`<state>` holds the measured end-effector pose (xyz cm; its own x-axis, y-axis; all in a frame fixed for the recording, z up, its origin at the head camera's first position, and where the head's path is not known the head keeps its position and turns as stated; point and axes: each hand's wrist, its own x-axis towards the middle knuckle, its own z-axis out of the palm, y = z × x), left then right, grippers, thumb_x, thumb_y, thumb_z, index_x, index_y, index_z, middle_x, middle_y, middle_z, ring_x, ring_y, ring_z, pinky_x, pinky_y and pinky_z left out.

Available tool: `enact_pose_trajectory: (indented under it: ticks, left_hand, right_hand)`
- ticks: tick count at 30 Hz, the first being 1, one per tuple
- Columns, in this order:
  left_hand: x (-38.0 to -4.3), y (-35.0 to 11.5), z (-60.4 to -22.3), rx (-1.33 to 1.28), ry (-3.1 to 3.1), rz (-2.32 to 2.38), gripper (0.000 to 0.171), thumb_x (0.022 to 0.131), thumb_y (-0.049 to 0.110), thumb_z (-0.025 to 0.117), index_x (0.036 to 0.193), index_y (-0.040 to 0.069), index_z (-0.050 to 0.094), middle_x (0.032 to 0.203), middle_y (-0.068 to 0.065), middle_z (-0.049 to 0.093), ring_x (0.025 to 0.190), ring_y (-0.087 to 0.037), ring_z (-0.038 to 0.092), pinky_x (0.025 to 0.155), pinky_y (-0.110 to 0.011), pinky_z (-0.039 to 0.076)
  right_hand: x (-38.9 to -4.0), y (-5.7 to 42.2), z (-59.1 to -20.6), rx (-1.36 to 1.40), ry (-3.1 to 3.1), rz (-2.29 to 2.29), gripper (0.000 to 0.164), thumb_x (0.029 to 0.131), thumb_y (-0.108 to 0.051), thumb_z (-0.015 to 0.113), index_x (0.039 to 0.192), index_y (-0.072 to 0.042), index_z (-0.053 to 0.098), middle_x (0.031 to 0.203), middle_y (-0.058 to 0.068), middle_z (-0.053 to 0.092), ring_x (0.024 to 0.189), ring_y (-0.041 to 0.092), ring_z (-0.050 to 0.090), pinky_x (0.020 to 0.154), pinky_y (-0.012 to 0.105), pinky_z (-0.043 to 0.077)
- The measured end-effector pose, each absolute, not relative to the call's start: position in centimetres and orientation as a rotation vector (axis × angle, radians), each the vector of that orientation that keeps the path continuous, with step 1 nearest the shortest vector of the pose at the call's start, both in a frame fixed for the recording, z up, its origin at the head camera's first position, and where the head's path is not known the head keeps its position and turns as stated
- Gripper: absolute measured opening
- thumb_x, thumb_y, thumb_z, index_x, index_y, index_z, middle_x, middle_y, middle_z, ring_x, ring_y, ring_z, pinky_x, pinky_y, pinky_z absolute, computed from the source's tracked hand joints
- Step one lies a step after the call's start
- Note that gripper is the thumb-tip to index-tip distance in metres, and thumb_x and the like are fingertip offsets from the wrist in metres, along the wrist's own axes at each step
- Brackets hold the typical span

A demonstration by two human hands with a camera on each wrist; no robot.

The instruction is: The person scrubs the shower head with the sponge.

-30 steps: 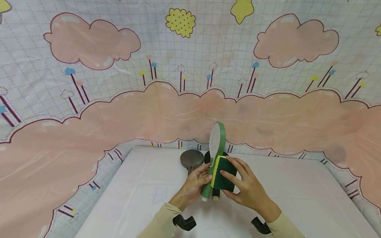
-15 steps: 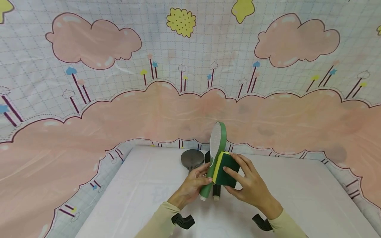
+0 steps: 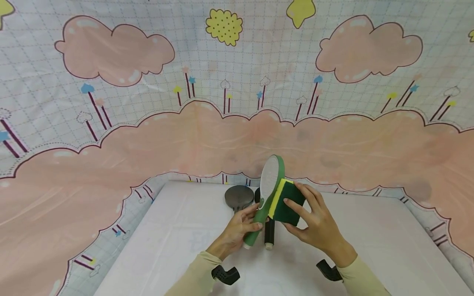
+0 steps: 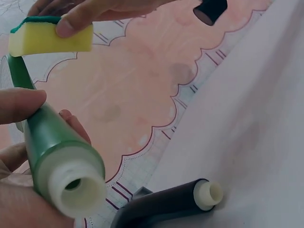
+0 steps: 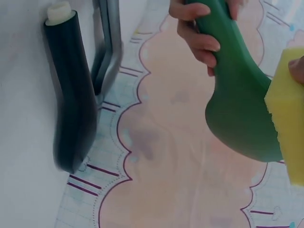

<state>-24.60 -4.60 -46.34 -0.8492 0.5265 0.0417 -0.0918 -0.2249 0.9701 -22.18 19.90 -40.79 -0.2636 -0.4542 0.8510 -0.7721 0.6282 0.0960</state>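
Observation:
A green shower head (image 3: 269, 181) with a pale face is held up over the table, its face turned to the left. My left hand (image 3: 237, 230) grips it by the handle (image 4: 61, 137), whose hollow white end shows large in the left wrist view. On the right, my right hand (image 3: 320, 222) pinches a sponge (image 3: 289, 203), yellow with a dark green scouring side. The sponge's yellow side lies against the shower head's back edge, near the neck. In the right wrist view the sponge (image 5: 289, 114) overlaps the green back of the head (image 5: 242, 118).
A black shower head (image 3: 269, 234) lies on the white table (image 3: 177, 230) behind the hands, its head partly hidden. To its left is a grey shower head (image 3: 239, 197), handle mostly hidden by my left hand. A cartoon-printed cloth (image 3: 207, 139) rises behind the table.
The sponge has slid upward and right along the shower head, from the handle toward the head. The shower head has tilted further right, its handle end shifting left.

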Motion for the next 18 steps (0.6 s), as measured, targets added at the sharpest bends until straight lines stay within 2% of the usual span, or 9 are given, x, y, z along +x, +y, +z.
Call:
enact_pose_trajectory:
  ticks: [5, 12, 18]
  left_hand:
    - [-24.7, -4.6, -46.6, 0.505, 1.743, 2.107, 0.071, 0.088, 0.000, 0.065, 0.151, 0.001, 0.033, 0.136, -0.022, 0.053, 0.112, -0.019, 0.064, 0.089, -0.025, 0.053]
    - [-24.9, -4.8, -46.9, 0.537, 1.974, 2.089, 0.065, 0.086, 0.006, 0.073, 0.143, -0.007, 0.043, 0.128, -0.029, 0.056, 0.093, -0.009, 0.064, 0.071, -0.022, 0.054]
    - [-25.1, -5.5, -47.2, 0.584, 2.018, 2.079, 0.063, 0.085, 0.003, 0.072, 0.142, -0.004, 0.047, 0.129, -0.028, 0.057, 0.096, -0.012, 0.066, 0.074, -0.024, 0.056]
  right_hand:
    - [-22.3, 20.3, -40.5, 0.969, -1.907, 0.441, 0.050, 0.093, -0.052, 0.056, 0.119, -0.011, 0.068, 0.139, 0.029, 0.050, 0.122, 0.043, 0.046, 0.119, 0.019, 0.021]
    - [-22.3, 20.6, -40.3, 0.965, -1.904, 0.474, 0.051, 0.092, -0.053, 0.058, 0.119, -0.010, 0.068, 0.139, 0.029, 0.050, 0.121, 0.043, 0.046, 0.118, 0.019, 0.022]
    - [-22.5, 21.0, -39.9, 0.959, -1.884, 0.556, 0.054, 0.090, -0.054, 0.061, 0.118, -0.008, 0.068, 0.138, 0.031, 0.050, 0.124, 0.043, 0.045, 0.119, 0.023, 0.025]
